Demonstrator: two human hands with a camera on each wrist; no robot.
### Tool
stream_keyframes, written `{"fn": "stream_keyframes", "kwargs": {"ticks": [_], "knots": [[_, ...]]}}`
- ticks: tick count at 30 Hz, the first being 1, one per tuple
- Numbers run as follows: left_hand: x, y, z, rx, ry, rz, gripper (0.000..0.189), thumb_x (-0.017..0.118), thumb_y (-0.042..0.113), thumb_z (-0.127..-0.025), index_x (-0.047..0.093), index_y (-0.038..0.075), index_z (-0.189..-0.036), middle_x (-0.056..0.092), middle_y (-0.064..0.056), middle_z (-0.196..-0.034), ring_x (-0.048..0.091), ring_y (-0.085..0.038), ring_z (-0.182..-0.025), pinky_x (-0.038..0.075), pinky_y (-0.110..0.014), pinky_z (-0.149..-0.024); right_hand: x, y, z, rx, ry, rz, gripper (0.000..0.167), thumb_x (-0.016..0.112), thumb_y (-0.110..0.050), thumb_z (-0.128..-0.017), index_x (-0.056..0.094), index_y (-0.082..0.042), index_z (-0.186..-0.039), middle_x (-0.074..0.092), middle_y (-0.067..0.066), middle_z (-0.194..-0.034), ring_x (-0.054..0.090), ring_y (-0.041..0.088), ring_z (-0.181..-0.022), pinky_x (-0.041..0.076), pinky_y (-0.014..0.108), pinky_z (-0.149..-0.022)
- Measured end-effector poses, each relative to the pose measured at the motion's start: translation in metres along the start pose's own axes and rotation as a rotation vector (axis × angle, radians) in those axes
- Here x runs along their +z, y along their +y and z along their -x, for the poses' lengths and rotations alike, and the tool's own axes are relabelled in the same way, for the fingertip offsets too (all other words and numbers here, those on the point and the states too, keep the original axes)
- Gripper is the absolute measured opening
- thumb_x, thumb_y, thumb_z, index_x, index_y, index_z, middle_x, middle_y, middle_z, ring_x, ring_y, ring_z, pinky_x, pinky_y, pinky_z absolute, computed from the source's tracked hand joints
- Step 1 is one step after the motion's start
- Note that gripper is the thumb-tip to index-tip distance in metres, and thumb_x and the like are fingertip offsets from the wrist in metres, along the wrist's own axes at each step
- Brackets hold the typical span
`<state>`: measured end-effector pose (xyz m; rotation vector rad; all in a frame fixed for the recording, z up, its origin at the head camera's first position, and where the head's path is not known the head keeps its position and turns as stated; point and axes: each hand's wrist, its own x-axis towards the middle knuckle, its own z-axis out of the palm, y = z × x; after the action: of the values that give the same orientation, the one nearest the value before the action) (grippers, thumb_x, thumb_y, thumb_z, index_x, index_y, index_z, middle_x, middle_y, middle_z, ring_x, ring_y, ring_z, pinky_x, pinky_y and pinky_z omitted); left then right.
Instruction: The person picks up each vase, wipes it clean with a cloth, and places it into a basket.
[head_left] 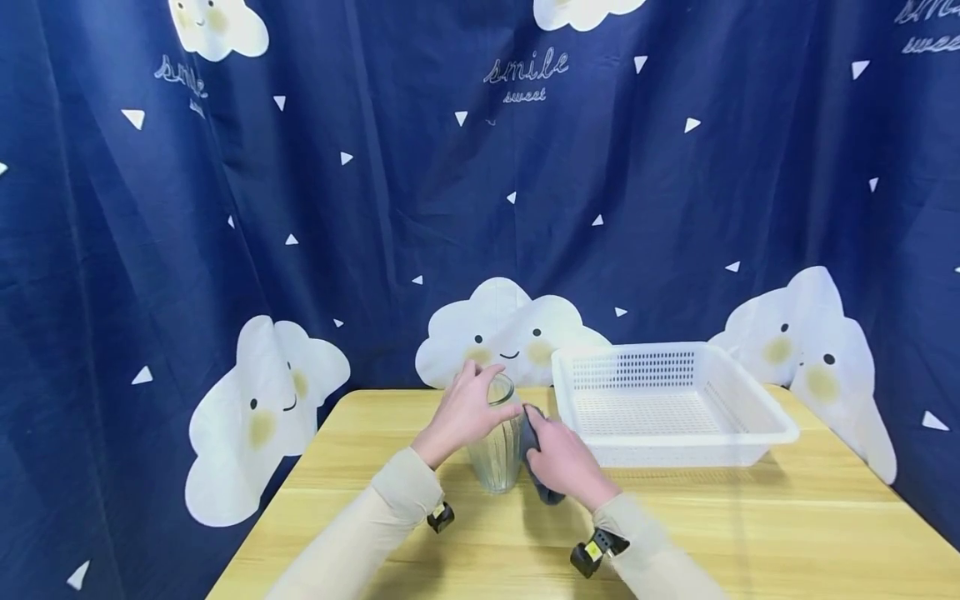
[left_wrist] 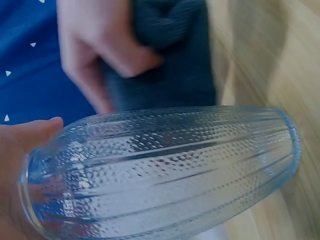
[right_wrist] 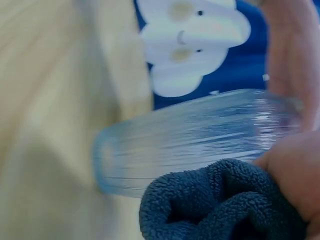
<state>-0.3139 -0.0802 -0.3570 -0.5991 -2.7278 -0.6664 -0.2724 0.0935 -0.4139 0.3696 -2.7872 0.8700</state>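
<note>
A tall clear glass vase (head_left: 495,458) with ribbed, dimpled sides stands near the middle of the wooden table. Around its upper end, close to the rim, my left hand (head_left: 467,408) grips it with thumb and fingers spread to either side. My right hand (head_left: 564,460) holds a dark grey-blue terry towel (right_wrist: 215,205) at the vase's right side. In the left wrist view the bunched towel (left_wrist: 175,75) lies right along the glass, and the right fingers are blurred.
A white perforated plastic basket (head_left: 678,440) sits on the table (head_left: 675,533) to the right, behind my right hand. Behind the table hangs a dark blue curtain (head_left: 420,217) printed with clouds and triangles.
</note>
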Motion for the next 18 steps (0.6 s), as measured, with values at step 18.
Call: {"fn": "stream_keyframes", "kwargs": {"ticks": [18], "knots": [[-0.007,0.004,0.001,0.029,-0.100,0.043,0.076,0.072,0.033,-0.079,0.049,0.012,-0.148,0.049,-0.006,-0.129,0.049,-0.023,-0.110,0.047,-0.040,-0.091,-0.013,-0.019,-0.008,-0.054,0.082,0.143,0.074,0.069,-0.010,-0.084,0.040,-0.002,-0.152,0.064,0.023,-0.106,0.063,0.029,-0.072,0.052,0.041,-0.060]]}}
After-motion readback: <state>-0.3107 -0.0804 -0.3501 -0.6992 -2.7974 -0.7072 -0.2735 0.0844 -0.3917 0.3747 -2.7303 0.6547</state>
